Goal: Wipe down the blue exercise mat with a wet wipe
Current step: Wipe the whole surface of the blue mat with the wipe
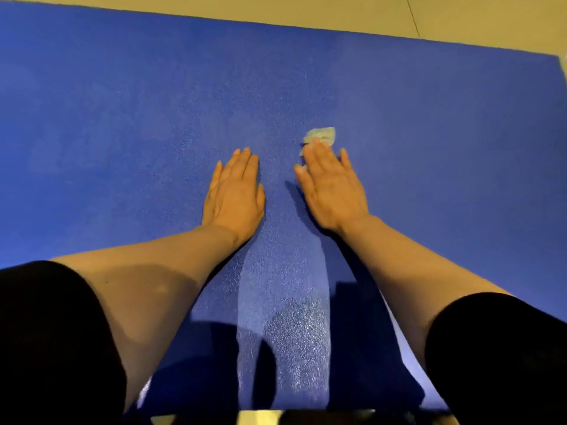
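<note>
Seen from above, a person leans over a blue exercise mat (122, 118) that fills almost the whole view, both bare forearms reaching forward from short black sleeves (52, 342). Their left hand (234, 194) lies palm down on the mat near its middle, fingers straight and close together, its grip released and holding nothing. Just beside it, a little apart, the right hand (333, 191) also lies palm down with straight fingers, pressing a wet wipe (320, 135) flat against the mat; this grip too is released rather than clenched, since the fingers lie over the wipe and do not curl round it. The wipe is a small, pale, crumpled piece, and most of it is hidden under the fingers, with only its far end sticking out beyond the fingertips and a sliver showing beside the forefinger. A glistening damp streak (288, 332) runs along the mat between the two forearms, from the bottom of the view up toward the hands. Beyond the mat's far edge, a strip of pale beige floor (337, 9) shows along the top of the view.
</note>
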